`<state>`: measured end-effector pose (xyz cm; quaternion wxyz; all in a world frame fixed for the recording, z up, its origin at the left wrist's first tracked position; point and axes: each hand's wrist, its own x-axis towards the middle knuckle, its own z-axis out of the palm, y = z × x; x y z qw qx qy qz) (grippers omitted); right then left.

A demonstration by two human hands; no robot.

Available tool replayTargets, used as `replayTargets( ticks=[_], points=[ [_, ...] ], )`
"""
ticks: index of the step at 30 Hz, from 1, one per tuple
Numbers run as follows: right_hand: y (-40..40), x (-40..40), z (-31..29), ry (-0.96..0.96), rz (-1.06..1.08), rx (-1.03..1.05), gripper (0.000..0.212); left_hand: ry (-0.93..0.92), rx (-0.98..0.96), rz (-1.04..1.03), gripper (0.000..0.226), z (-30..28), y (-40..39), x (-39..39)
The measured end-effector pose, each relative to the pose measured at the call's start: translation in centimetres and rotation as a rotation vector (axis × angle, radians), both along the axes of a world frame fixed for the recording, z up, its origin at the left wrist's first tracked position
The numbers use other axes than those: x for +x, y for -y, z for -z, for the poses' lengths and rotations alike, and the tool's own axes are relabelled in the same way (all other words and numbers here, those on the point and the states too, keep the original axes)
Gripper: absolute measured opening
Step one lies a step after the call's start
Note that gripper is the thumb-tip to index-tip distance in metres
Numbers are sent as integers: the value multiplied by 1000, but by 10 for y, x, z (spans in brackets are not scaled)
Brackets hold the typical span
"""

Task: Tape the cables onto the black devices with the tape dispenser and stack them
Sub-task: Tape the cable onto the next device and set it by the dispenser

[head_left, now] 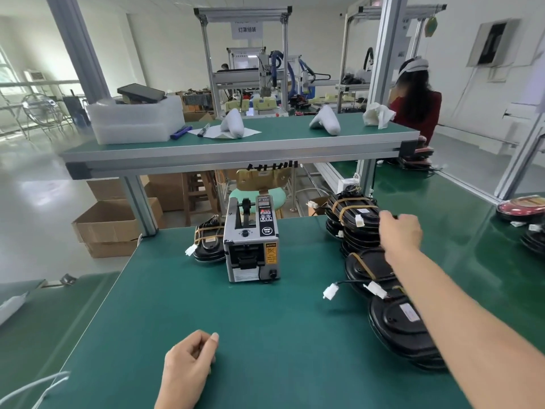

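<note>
A grey tape dispenser (252, 249) stands in the middle of the green table (265, 335). Left of it lies one black device (209, 243) with its cable bound by tan tape. On the right stands a far stack of black devices (354, 214), the top one taped. Nearer to me lie more black devices (404, 323) with loose cables and white connectors (331, 290). My right hand (399, 231) reaches over them and grips the right end of the far stack's top device. My left hand (188, 367) rests loosely curled on the table and holds nothing.
A raised green shelf (236, 143) crosses behind the dispenser, with short black tape strips hanging from its front edge. Cardboard boxes (109, 225) sit on the floor at left. More devices (522, 206) lie on the table at far right. A person (418, 104) sits beyond the shelf.
</note>
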<state>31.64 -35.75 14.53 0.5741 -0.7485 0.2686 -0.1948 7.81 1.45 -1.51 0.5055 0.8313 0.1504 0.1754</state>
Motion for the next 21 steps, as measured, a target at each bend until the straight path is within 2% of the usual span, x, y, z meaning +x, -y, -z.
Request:
replayTargets(
  ticks=[3, 6, 9, 11, 16, 21],
  points=[
    [22, 30, 10, -192, -23, 114, 55, 1, -20, 6, 30, 1, 0, 1],
    [29, 45, 15, -230, -122, 207, 65, 5, -36, 19, 30, 1, -1, 0],
    [26, 53, 10, -249, -168, 313, 58, 6, -36, 32, 30, 1, -1, -1],
    [21, 56, 5, -259, -177, 308, 47, 5, -47, 33, 30, 2, -1, -2],
    [11, 61, 4, -251, -149, 380, 51, 3, -69, 36, 30, 1, -1, -3],
    [7, 59, 7, -142, -53, 538, 51, -4, -71, 47, 31, -2, 1, -5]
  ],
)
